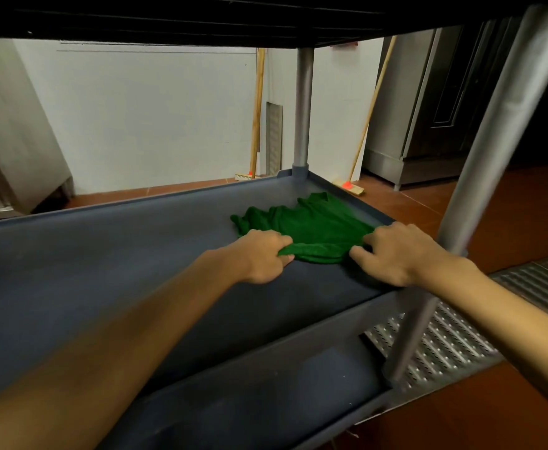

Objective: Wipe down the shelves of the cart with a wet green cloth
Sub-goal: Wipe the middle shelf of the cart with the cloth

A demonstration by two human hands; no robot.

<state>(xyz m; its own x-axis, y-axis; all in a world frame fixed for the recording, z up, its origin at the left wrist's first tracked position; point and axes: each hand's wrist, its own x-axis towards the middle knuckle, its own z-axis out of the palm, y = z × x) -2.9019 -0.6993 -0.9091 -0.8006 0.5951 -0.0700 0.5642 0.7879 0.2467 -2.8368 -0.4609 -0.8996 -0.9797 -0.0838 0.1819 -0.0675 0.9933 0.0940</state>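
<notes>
cloth [311,227]: one, green, lying rumpled on the middle shelf, toward its far right corner and just short of the far post.
left grip [263,254]: one bare hand, knuckles up, curling its fingers round the cloth's near left edge and bunching it against the shelf.
right grip [392,253]: one bare hand, bending its fingers over the cloth's near right corner and holding it, thumb pointing left along the cloth's near edge.
middle shelf [104,261]: one dark grey tray with a raised rim, carrying the cloth and both hands.
lower shelf [250,394]: one, the same dark grey, showing below the near rim.
top shelf [168,17]: one, showing only its dark underside overhead.
posts: two grey round ones, the far post [302,108] standing at the back right corner and the near post [493,131] crossing the right of the view.
brooms: two with wooden handles, one [255,118] leaning on the white wall [156,118] left of the far post, the other [368,115] leaning right of it.
grate [454,339]: one perforated metal panel, lying in the red-brown floor [509,203] beneath the near post.
</notes>
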